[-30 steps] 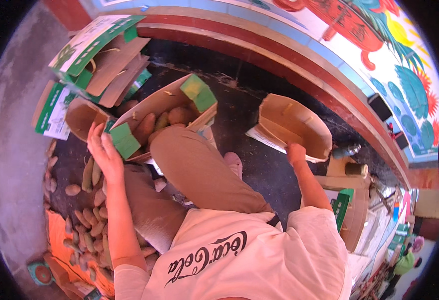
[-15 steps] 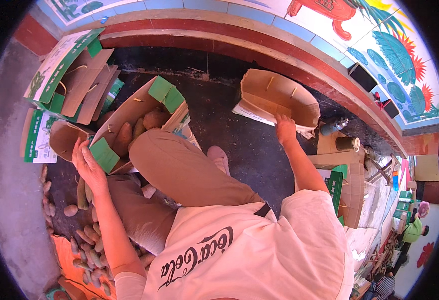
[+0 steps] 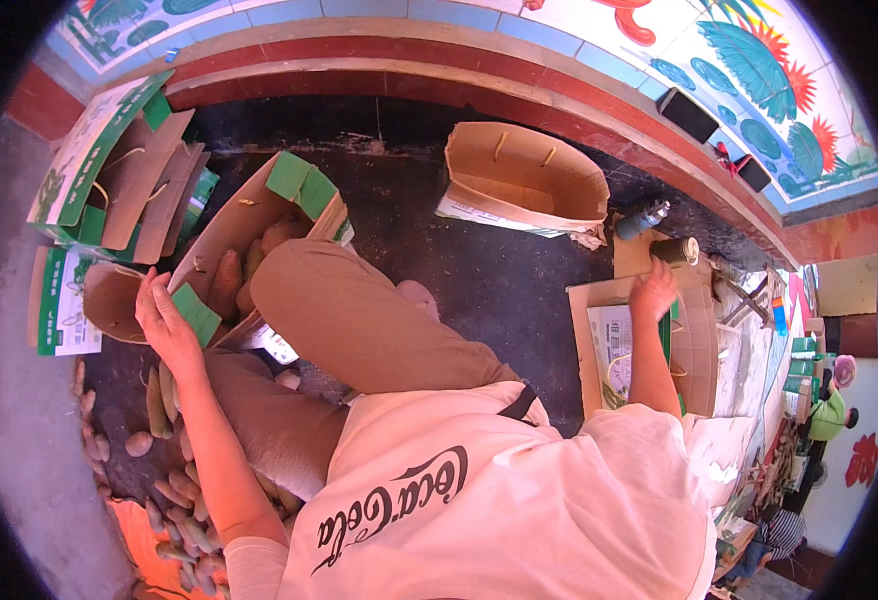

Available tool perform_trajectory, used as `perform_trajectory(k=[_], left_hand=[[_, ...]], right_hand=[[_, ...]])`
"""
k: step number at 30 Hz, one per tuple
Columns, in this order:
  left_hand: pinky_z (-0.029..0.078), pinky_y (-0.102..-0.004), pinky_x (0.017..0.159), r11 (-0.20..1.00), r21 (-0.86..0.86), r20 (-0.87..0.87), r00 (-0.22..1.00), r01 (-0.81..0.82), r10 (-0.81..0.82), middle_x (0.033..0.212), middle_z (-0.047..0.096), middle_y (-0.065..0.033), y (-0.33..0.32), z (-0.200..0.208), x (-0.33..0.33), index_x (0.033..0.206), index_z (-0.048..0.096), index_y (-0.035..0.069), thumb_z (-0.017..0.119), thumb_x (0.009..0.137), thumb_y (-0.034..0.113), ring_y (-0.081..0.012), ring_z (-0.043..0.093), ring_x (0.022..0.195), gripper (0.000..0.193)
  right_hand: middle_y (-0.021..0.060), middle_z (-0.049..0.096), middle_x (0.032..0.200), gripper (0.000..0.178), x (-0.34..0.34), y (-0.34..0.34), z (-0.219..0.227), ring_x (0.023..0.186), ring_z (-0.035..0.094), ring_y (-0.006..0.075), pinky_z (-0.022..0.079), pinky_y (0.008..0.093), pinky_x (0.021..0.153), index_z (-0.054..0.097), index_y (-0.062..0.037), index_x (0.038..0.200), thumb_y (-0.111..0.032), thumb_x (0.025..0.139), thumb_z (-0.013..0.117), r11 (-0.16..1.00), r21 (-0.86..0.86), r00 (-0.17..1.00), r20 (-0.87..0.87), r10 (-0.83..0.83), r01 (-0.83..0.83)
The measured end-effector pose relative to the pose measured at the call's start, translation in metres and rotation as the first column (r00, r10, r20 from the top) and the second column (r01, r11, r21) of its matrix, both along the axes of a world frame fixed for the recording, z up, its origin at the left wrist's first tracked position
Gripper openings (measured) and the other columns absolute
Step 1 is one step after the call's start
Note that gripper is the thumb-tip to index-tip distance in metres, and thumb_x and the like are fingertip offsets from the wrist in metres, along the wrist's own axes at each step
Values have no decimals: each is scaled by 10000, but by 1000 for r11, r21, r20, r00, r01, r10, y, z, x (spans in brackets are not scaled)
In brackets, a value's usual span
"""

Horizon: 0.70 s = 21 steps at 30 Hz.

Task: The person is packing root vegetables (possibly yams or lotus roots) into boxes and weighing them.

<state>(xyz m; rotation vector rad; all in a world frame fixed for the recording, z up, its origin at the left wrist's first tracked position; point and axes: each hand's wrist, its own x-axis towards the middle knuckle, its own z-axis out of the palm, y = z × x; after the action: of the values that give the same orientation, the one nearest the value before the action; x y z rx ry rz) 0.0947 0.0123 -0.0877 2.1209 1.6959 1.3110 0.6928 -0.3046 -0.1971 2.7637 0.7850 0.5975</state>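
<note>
My left hand is open, its fingers stretched out against the near end of a cardboard carton, beside its green flap. Large brown sweet potatoes lie inside that carton, partly hidden by my raised knee. On the right, my right hand is over the upper edge of flattened, printed cartons. Its fingers look slightly apart and I see nothing in them. Just beyond it lies a dark cylinder with a pale end. An open, empty carton stands on the dark floor ahead.
Stacked folded cartons stand at the far left. Loose sweet potatoes cover the floor by my left leg, some on an orange sheet. A bottle stands near the red ledge. Another person is at the far right.
My right hand has left the empty carton and moved right to the flattened cartons. My left hand stays at the filled carton's end. The whole view has shifted slightly.
</note>
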Motion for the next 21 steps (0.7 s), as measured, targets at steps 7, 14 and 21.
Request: perform_trajectory(k=[7, 14, 21], left_hand=[[325, -369, 933, 999, -33, 66, 997, 29, -27, 1134, 539, -149, -2, 2, 5, 969, 599, 0, 354, 946, 299, -280, 461, 1080, 387], [314, -368, 939, 1000, 14, 80, 997, 18, -19, 1098, 559, -151, -4, 3, 1, 946, 599, -6, 348, 949, 292, -277, 473, 1065, 389], [307, -371, 941, 1000, -6, 150, 988, -16, 17, 1104, 560, -154, -9, 3, -8, 936, 599, 0, 352, 949, 273, -276, 472, 1072, 368]], right_hand=[[154, 598, 1045, 587, -1, -108, 0, 971, 576, 313, 459, 440, 803, 460, -112, 1186, -385, 712, 672, 810, 77, 743, -454, -491, 582], [198, 602, 1001, 332, 16, -84, -10, 940, 581, 351, 477, 442, 783, 590, -69, 1012, -295, 768, 592, 931, -47, 801, -495, -336, 361], [177, 594, 1043, 334, 6, -24, 21, 965, 573, 342, 465, 443, 812, 569, -86, 1063, -270, 784, 564, 952, -15, 832, -482, -275, 306]])
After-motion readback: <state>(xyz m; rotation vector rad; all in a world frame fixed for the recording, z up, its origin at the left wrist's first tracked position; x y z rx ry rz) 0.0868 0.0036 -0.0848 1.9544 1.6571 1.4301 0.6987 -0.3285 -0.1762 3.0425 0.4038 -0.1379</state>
